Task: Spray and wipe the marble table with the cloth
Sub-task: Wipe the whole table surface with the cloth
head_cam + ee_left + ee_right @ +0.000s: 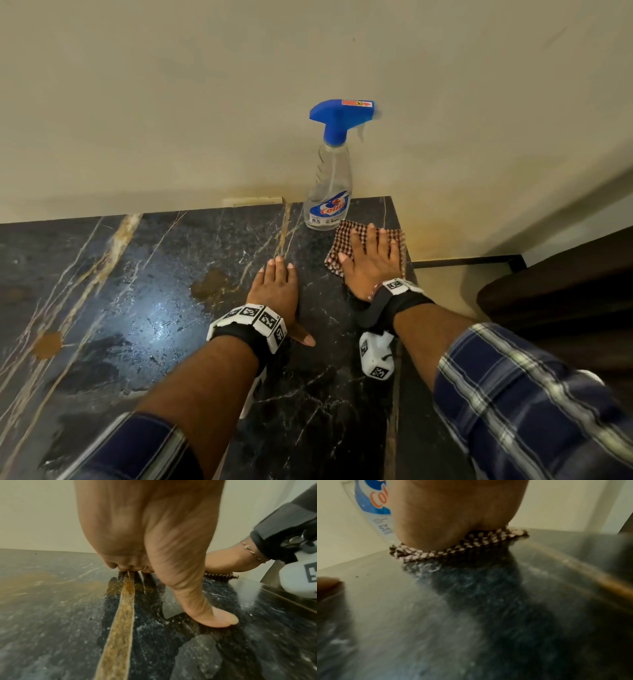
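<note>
A folded brown-and-white checked cloth [346, 240] [457, 550] lies near the far right corner of the dark marble table [137, 291]. My right hand [371, 262] presses flat on it with straight, spread fingers. My left hand [277, 284] [150, 555] rests on the bare marble just left of the cloth, fingertips and thumb touching the stone. A clear spray bottle [329, 185] [371, 507] with a blue trigger head stands upright against the wall, just behind the cloth.
A beige wall [239, 102] borders the table's far edge. The table's right edge [407, 263] runs close beside the cloth. A dark wooden piece of furniture [555, 294] stands to the right, below the table. Brown veins and patches [209, 287] mark the marble.
</note>
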